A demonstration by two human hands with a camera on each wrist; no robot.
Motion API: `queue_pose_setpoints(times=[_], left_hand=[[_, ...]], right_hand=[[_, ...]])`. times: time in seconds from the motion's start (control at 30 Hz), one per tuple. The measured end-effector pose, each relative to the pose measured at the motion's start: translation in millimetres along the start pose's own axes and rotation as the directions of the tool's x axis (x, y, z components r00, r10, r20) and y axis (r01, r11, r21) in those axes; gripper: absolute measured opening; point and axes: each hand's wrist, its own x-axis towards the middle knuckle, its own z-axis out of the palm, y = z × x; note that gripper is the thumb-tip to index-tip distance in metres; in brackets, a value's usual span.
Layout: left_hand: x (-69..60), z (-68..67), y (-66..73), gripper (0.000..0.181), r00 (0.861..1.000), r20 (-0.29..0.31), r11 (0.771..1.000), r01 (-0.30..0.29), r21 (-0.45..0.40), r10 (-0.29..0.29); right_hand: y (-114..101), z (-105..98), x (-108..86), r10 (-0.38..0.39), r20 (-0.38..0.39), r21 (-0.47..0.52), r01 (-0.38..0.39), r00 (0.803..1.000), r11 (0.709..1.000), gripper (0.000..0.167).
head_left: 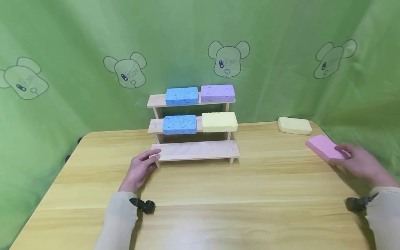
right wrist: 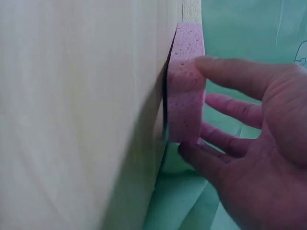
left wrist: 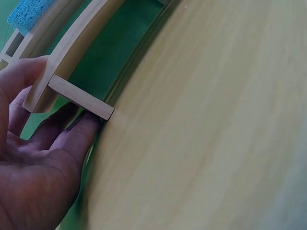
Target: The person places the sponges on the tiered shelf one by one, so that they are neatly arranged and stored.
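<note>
right of the stand (head_left: 197, 151), the right hand (head_left: 359, 161) pinches a pink sponge (head_left: 322, 146) jutting leftward; left hand (head_left: 141, 170) grips the stand's end.

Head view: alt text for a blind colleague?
A person's right hand holds a pink sponge at far right; the left hand grips a three-tier wooden rack at lower left. Its upper tiers bear two blue sponges, a purple sponge, a yellow sponge; another yellow sponge lies on the table.
</note>
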Motion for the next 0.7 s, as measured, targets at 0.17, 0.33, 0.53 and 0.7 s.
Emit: queue_pose_setpoints(times=[0.17, 0.33, 0.53, 0.7], left_hand=[[0.2, -0.2, 0.2, 0.033, 1.0, 0.002, 1.0, -0.002, -0.005, 0.002], [-0.4, -1.3, 0.2, 0.032, 1.0, 0.001, 1.0, -0.001, -0.002, 0.001], [-0.7, -0.2, 0.5, 0.029, 1.0, -0.003, 1.0, -0.004, -0.008, 0.004], [-0.3, 0.6, 0.7, 0.027, 1.0, -0.005, 1.0, -0.001, -0.013, 0.001]], right_hand=[[-2, 0, -4.8, 0.054, 0.001, 0.052, -0.054, 0.999, 0.997, 0.075], [-6, -2, -6.7, 0.067, 0.003, 0.076, -0.067, 0.998, 0.995, 0.078], [-15, -4, -8.3, 0.07, -0.014, 0.104, -0.068, 0.997, 0.992, 0.081], [-25, -5, -6.8, 0.042, -0.042, 0.109, -0.037, 0.998, 0.993, 0.078]])
